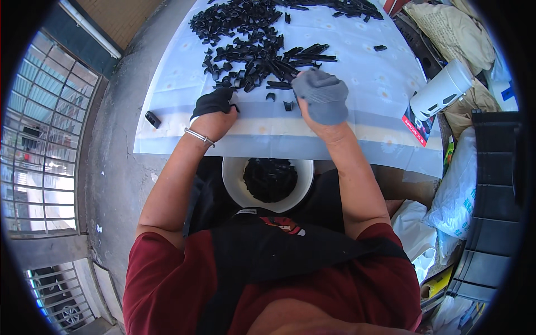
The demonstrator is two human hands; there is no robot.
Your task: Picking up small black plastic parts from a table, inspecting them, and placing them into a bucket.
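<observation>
My left hand (215,106), in a black glove with bare skin at the wrist, is closed above the table's near edge. A small dark bit shows at its fingertips, too small to tell from the glove. To the right, my right hand (321,97) in a grey glove is curled closed beside some long black plastic strips (312,53); its fingertips and anything in them are hidden. Between the hands lie two small curved black plastic pieces (288,105) and a short black strip (278,85). Beyond them spreads a heap of small black plastic pieces (237,22).
A white tub (228,184) of black pieces sits at my lap, under the edge of the cloth-covered table (178,106). A black fob-like object (152,119) lies at left. At right stand a white cylinder (441,89) on a red-and-dark card, bags (455,190) and black crates (494,206).
</observation>
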